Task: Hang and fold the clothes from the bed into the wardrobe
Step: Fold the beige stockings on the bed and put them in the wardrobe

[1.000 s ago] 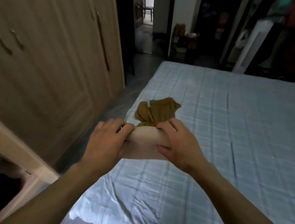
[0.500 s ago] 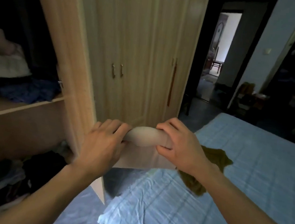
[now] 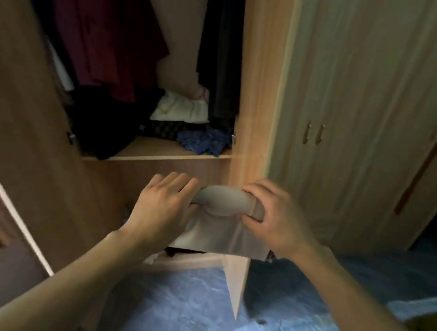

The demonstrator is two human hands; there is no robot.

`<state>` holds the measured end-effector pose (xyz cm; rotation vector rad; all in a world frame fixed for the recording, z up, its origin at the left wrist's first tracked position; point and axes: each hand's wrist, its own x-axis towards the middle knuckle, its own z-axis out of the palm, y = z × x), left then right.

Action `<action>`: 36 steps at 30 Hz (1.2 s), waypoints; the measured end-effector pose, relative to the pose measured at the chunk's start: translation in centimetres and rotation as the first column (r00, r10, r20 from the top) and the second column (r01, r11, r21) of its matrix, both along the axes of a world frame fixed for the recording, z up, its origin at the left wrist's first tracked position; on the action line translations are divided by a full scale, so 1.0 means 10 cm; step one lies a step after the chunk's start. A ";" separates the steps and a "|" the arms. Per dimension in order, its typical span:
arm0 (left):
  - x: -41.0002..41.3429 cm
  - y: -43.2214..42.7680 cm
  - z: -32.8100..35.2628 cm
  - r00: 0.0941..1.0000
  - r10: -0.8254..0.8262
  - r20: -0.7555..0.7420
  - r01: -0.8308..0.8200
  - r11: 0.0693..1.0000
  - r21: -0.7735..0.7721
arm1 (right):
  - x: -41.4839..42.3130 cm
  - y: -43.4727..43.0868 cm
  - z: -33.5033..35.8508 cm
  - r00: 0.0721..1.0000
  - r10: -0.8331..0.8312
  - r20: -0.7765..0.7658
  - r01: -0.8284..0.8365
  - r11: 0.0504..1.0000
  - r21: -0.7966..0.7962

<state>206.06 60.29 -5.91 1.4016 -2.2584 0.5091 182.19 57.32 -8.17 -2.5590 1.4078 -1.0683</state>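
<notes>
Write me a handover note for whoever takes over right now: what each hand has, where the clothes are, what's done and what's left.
Left hand: grips the left end of the beige garment, which is rolled at the top with its lower part hanging.
Right hand: pinches the right end.
Wardrobe: open. A maroon garment hangs inside, and a white piece and a blue piece lie on the shelf.
Done: the beige garment is folded over and held at the opening, below the shelf.
Left: put it inside. A brown shape on the bed may be another garment, but it is too blurred to tell.
</notes>
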 end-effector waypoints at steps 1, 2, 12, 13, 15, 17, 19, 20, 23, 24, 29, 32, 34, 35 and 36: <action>0.12 -0.01 -0.01 0.999 0.030 -0.011 -0.030 0.999 -0.011 | 0.13 -0.09 0.01 1.000 0.028 -0.004 -0.028 1.000 -0.006; 0.25 -0.03 -0.02 0.998 0.059 -0.022 -0.059 0.998 -0.022 | 0.26 -0.17 0.03 0.999 0.053 -0.008 -0.053 0.999 -0.013; 1.52 -0.56 -0.16 0.980 0.177 -0.089 -0.186 0.977 -0.102 | 1.59 -1.06 0.03 0.973 0.227 -0.030 -0.227 0.974 -0.010; 1.63 -0.64 -0.16 0.978 0.186 -0.092 -0.194 0.976 -0.098 | 1.71 -1.15 0.04 0.972 0.232 -0.032 -0.233 0.973 -0.006; 1.83 -0.82 -0.18 0.976 0.195 -0.102 -0.205 0.973 -0.102 | 1.92 -1.34 0.05 0.972 0.232 -0.043 -0.232 0.973 -0.003; 2.01 -1.00 -0.23 0.974 0.189 -0.123 -0.203 0.972 -0.116 | 2.10 -1.50 0.05 0.974 0.222 -0.053 -0.222 0.975 0.003; 2.16 -1.17 -0.27 0.973 0.184 -0.136 -0.202 0.970 -0.137 | 2.25 -1.65 0.04 0.976 0.211 -0.046 -0.211 0.977 0.013; 2.22 -1.26 -0.29 0.974 0.181 -0.136 -0.201 0.969 -0.146 | 2.32 -1.71 0.03 0.978 0.205 -0.042 -0.205 0.979 0.013; 2.36 -1.53 -0.30 0.975 0.182 -0.126 -0.199 0.969 -0.143 | 2.48 -1.93 0.07 0.985 0.172 -0.031 -0.172 0.985 0.003; 2.40 -1.64 -0.29 0.975 0.191 -0.112 -0.205 0.969 -0.134 | 2.53 -2.02 0.10 0.986 0.164 -0.028 -0.165 0.986 -0.005; 2.57 -2.21 -0.26 0.981 0.187 -0.050 -0.192 0.973 -0.125 | 2.69 -2.56 0.07 0.989 0.145 0.000 -0.145 0.989 -0.023; 2.63 -2.51 -0.36 0.977 0.211 -0.003 -0.211 0.973 -0.090 | 2.76 -2.89 -0.09 0.988 0.153 0.021 -0.153 0.988 -0.005; 2.64 -2.69 -0.46 0.973 0.231 -0.004 -0.230 0.970 -0.074 | 2.78 -3.10 -0.23 0.985 0.175 0.007 -0.175 0.984 0.010; 2.64 -2.78 -0.51 0.971 0.239 -0.005 -0.238 0.969 -0.067 | 2.79 -3.22 -0.30 0.982 0.189 -0.003 -0.189 0.982 0.028; 2.64 -2.87 -0.56 0.969 0.247 -0.003 -0.246 0.968 -0.055 | 2.81 -3.34 -0.35 0.979 0.205 -0.006 -0.205 0.977 0.052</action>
